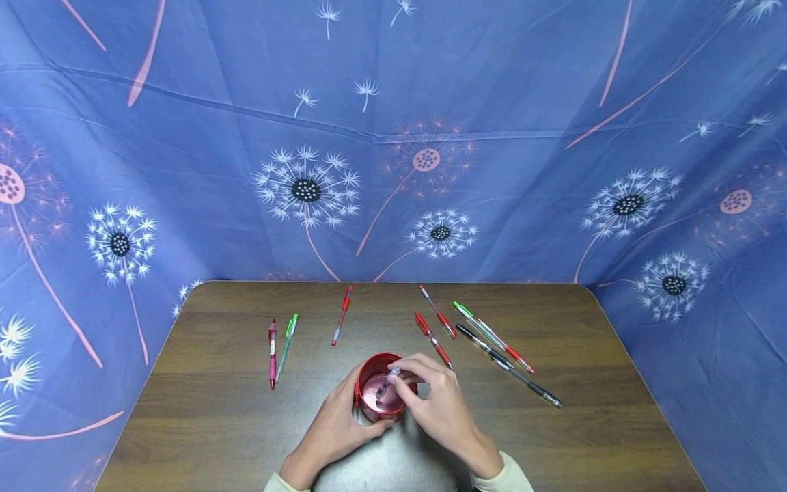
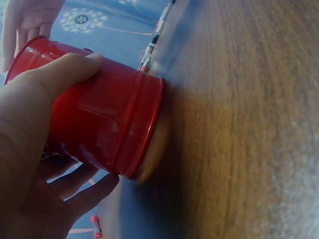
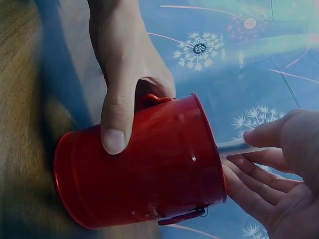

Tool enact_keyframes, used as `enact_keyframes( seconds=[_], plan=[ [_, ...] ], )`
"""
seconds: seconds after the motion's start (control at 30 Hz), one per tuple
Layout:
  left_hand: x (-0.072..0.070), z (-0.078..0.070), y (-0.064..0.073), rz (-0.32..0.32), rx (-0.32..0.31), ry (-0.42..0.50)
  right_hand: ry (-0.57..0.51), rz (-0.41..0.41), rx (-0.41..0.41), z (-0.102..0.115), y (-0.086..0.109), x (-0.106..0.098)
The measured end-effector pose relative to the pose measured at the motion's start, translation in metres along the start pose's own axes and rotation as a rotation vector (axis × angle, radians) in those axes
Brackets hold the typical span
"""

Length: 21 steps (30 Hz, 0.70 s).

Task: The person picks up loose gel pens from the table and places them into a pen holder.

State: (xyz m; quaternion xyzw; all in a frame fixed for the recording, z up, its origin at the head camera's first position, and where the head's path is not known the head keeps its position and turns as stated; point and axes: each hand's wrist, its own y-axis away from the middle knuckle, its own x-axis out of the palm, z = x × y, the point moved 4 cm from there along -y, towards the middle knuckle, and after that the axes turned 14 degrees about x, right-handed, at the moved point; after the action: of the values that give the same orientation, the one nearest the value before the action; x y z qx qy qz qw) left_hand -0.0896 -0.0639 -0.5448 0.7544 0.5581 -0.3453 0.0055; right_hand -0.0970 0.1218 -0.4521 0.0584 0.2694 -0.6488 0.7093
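Observation:
My left hand (image 1: 335,420) grips a small red metal bucket (image 3: 159,174) from its left side, the thumb lying across the wall nearest me. The bucket's base is close over the table in the left wrist view. At the bucket's mouth, my right hand (image 1: 439,403) pinches a slim pen (image 3: 234,146) between thumb and fingers. The pen's pale, see-through end shows between the fingertips in the head view, and its darker lower part reaches into the bucket. Small red handle loops (image 3: 182,217) stick out from the bucket's sides.
Left of the bucket lie a pink pen (image 1: 272,359) and a green pen (image 1: 287,347). A red pen (image 1: 341,316) lies behind it. Several red, green and black pens (image 1: 525,383) are spread to the right on the wooden table (image 1: 203,424). A blue patterned cloth (image 1: 369,171) hangs around it.

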Motion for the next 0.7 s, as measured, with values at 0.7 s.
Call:
enact_keyframes(
  seconds=[0.7],
  plan=[
    [0.0004, 0.0009, 0.0005, -0.003, -0.008, 0.017, 0.279, -0.051, -0.105, -0.0001, 0.0020, 0.0032]
  ],
)
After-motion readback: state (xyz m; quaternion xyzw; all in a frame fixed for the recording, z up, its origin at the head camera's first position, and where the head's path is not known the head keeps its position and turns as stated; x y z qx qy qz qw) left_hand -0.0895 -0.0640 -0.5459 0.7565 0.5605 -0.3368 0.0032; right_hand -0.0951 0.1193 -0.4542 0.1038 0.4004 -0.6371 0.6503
